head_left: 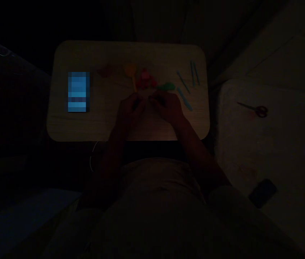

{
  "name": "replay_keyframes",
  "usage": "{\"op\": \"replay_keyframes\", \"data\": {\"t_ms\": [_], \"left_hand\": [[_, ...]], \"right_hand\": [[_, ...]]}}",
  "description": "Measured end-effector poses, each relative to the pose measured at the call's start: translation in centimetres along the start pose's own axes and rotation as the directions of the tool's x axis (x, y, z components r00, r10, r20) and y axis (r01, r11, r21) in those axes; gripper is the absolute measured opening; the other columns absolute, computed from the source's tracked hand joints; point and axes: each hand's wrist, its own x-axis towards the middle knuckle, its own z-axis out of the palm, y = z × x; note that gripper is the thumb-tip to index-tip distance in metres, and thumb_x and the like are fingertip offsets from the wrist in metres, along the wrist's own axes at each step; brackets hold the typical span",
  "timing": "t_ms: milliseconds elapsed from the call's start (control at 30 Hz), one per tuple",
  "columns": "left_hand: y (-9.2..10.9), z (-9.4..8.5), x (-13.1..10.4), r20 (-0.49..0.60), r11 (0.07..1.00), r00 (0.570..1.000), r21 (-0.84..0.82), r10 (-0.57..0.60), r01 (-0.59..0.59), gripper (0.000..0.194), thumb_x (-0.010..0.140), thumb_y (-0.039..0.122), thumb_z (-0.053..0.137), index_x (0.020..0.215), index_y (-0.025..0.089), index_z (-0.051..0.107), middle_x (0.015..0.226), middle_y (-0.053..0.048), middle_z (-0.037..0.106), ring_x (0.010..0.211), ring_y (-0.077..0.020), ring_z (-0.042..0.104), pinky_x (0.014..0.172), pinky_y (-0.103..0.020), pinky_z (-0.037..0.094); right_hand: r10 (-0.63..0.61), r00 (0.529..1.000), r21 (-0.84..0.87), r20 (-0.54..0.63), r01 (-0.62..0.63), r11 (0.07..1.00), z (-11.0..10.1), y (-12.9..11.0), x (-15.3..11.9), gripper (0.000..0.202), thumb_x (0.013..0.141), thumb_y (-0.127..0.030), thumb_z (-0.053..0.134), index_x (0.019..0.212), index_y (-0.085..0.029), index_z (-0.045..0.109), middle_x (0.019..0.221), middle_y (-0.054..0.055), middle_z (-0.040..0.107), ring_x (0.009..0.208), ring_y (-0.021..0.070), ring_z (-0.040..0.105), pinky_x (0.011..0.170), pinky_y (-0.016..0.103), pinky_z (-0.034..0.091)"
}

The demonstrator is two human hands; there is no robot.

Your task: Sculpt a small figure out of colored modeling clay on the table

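In dim light, my left hand [130,108] is over the small wooden table [98,126], fingers curled in a pinch. Facing it, a short gap away, my right hand [168,105] is also closed, thumb and fingertips together. Whatever lies between the fingertips of either hand is too dark to name. Just beyond the hands lie a yellow tool with a round head and straight handle [130,71], a red lumpy shape [145,77] and a green piece [167,86]. A light blue knife-like plastic tool [185,99] lies right of my right hand.
Several thin blue sticks, one of them a slanted stick [183,82], lie at the table's right. A lit, blurred-out screen [77,91] stands at the left, near a dim reddish piece [104,71]. On a pale surface at right are scissors [260,110] and a dark phone-like object [263,193].
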Motion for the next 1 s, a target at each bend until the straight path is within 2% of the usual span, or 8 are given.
{"op": "replay_keyframes", "data": {"t_ms": [333, 1000], "left_hand": [[0.0, 0.09, 0.07, 0.011, 0.999, 0.999, -0.01, -0.04, 0.04, 0.026, 0.097, 0.049, 0.064, 0.088, 0.025, 0.066, 0.079, -0.002, 0.066, 0.077, -0.0195, 0.065, 0.072, -0.035, 0.054], [-0.16, 0.09, 0.07, 0.013, 1.0, 1.0, -0.01, -0.027, 0.027, 0.028, 0.096, 0.052, 0.064, 0.088, 0.025, 0.066, 0.078, -0.002, 0.066, 0.079, -0.02, 0.065, 0.074, -0.035, 0.053]], "right_hand": [[0.013, 1.0, 0.025, 0.012, -0.013, 1.0, 0.0, -0.12, -0.06, 0.029, 0.1, -0.049, 0.057, 0.106, -0.026, 0.073, 0.096, 0.006, 0.077, 0.101, 0.0277, 0.071, 0.093, 0.043, 0.054], [0.021, 1.0, 0.016, 0.018, -0.021, 1.0, -0.11, -0.19, -0.04, 0.032, 0.1, -0.053, 0.055, 0.105, -0.027, 0.073, 0.098, 0.006, 0.078, 0.099, 0.0272, 0.071, 0.092, 0.042, 0.055]]}}
